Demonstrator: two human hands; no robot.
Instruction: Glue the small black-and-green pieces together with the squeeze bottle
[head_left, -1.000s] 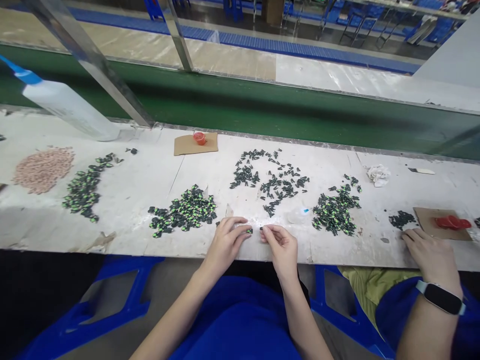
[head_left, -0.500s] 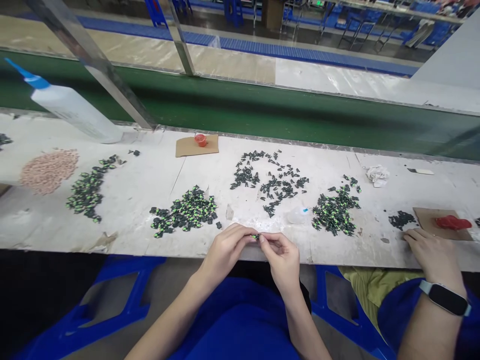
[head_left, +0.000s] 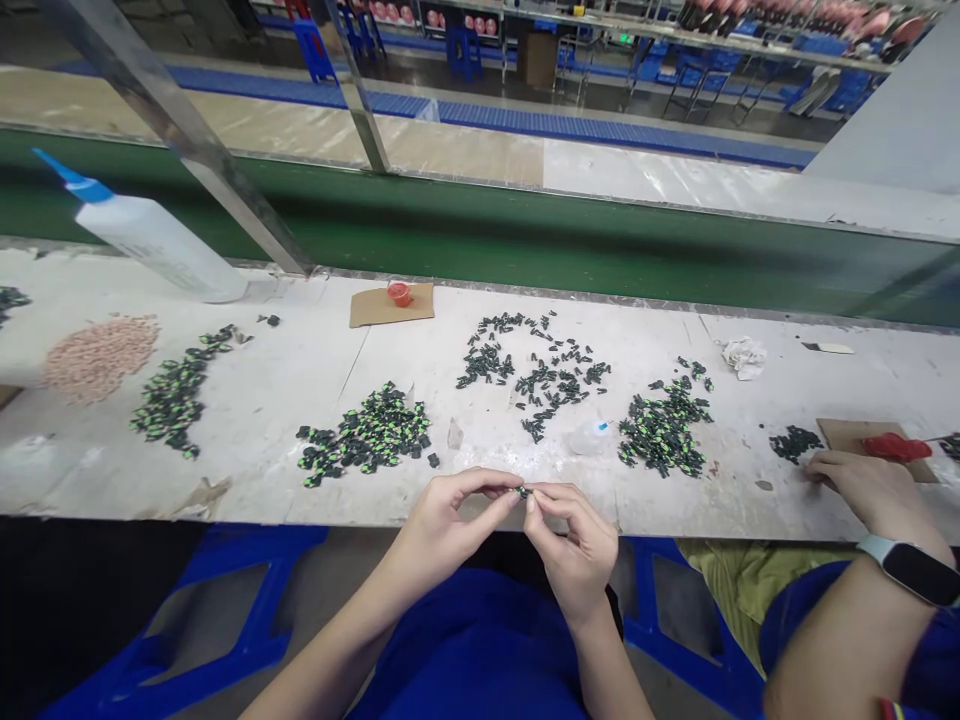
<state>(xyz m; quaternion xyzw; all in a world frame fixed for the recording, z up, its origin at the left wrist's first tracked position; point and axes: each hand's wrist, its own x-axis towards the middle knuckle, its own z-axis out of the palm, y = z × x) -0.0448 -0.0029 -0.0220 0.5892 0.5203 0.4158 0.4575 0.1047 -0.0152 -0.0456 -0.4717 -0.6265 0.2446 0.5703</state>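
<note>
My left hand (head_left: 459,512) and my right hand (head_left: 574,532) meet at the table's front edge. Between their fingertips is a small black-and-green plastic part (head_left: 522,491), pinched from both sides and mostly covered. Left of my hands lies a pile of black-and-green parts (head_left: 375,430), and a similar pile (head_left: 666,425) lies to the right. Beyond my hands, small black pieces (head_left: 559,378) are scattered in loose clusters. A small clear bottle with a blue tip (head_left: 589,437) lies just past my right hand.
A white bottle with a blue nozzle (head_left: 169,245) leans at the back left, near pink pieces (head_left: 101,355). An orange-red cup (head_left: 399,294) sits on cardboard (head_left: 367,310). A co-worker's hand (head_left: 874,490) rests at the right by black pieces (head_left: 795,443). A metal post (head_left: 217,160) rises behind.
The camera view has tilted up slightly. My hands still pinch the small part, with the fingers shifted and less of its green showing. The co-worker's arm has moved a little.
</note>
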